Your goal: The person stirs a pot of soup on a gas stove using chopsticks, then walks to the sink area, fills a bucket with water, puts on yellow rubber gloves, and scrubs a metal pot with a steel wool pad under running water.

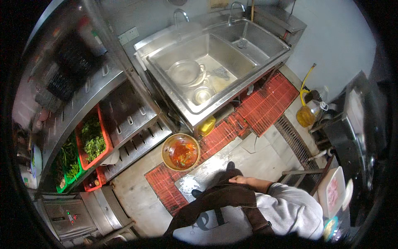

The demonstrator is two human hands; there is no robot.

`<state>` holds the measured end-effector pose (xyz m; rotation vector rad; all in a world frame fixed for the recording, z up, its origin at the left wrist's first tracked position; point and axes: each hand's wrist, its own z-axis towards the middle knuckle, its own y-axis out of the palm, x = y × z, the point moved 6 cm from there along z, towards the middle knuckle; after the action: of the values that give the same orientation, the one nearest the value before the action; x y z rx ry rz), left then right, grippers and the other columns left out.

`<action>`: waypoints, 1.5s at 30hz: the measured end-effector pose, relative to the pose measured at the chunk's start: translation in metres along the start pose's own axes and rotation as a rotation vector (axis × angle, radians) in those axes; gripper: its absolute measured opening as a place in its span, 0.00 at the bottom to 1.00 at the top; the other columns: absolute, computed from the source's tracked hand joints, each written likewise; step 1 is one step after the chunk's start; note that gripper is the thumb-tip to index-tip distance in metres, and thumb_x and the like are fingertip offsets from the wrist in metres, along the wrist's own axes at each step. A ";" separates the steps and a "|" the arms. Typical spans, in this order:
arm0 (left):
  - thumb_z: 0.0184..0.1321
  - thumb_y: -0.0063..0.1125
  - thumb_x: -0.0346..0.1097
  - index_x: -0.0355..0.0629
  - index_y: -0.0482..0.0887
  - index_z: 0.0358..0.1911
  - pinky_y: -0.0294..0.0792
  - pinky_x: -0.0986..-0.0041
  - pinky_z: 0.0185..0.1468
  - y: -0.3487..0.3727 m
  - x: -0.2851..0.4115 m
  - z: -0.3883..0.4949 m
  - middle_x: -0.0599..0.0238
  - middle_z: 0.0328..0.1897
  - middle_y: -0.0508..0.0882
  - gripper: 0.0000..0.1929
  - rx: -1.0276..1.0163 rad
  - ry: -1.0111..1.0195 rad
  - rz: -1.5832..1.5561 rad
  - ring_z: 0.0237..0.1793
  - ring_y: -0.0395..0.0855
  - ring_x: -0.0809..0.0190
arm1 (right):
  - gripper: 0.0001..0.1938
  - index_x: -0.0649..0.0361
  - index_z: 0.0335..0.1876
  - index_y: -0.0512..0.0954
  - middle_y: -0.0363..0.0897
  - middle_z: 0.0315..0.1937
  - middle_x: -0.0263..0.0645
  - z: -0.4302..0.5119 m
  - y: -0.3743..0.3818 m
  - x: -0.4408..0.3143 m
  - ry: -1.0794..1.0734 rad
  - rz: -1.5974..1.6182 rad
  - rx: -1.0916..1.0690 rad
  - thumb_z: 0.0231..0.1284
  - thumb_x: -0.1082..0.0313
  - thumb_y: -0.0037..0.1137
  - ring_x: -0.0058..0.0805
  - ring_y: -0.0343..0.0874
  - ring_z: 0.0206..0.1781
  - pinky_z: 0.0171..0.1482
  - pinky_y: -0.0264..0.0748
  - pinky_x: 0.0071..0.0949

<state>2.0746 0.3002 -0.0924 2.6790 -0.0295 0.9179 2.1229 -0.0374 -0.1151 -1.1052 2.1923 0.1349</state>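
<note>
My right hand [238,180] is at the front of my dark brown apron [214,191], fingers curled around its bunched cloth. My left hand is out of view. Ahead of me and to the left stands a round metal pail [164,155] holding red, oily liquid with scraps floating in it. Beyond the pail is a stainless steel double sink [186,107]. Its left basin holds a large round metal pan or lid [184,72], a smaller metal bowl [202,95] and a dark mesh-like piece [220,72] in shallow water.
Red plastic grating [264,102] covers parts of the wet tiled floor [214,168]. On the left, steel shelving [124,105] carries an orange basket [108,146] and a green basket [81,171] of leafy greens. An oil jug [305,116] and a white tub [323,199] stand right.
</note>
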 end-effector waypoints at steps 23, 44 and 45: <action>0.58 0.50 0.48 0.44 0.82 0.33 0.71 0.64 0.36 0.213 0.193 0.199 0.53 0.32 0.81 0.15 -0.232 0.259 1.336 0.32 0.81 0.52 | 0.14 0.65 0.49 0.73 0.76 0.41 0.37 -0.077 -0.135 0.130 -0.091 0.887 0.156 0.61 0.67 0.47 0.23 0.74 0.41 0.43 0.70 0.23; 0.65 0.39 0.46 0.39 0.81 0.30 0.70 0.70 0.39 0.298 0.446 0.217 0.57 0.26 0.82 0.20 -0.131 0.485 0.777 0.29 0.78 0.60 | 0.09 0.64 0.37 0.75 0.70 0.18 0.31 -0.067 -0.427 0.035 -0.137 0.513 1.344 0.62 0.69 0.40 0.16 0.66 0.21 0.24 0.63 0.20; 0.65 0.39 0.47 0.39 0.81 0.30 0.70 0.71 0.39 0.297 0.450 0.218 0.57 0.26 0.82 0.20 -0.119 0.415 0.743 0.29 0.78 0.61 | 0.10 0.63 0.35 0.75 0.69 0.18 0.30 -0.070 -0.445 0.020 -0.191 0.497 1.432 0.63 0.68 0.40 0.15 0.64 0.19 0.22 0.61 0.19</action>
<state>2.5275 -0.0116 0.0993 2.3093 -0.9974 1.5968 2.4108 -0.3599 0.0140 0.2458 1.6533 -0.9255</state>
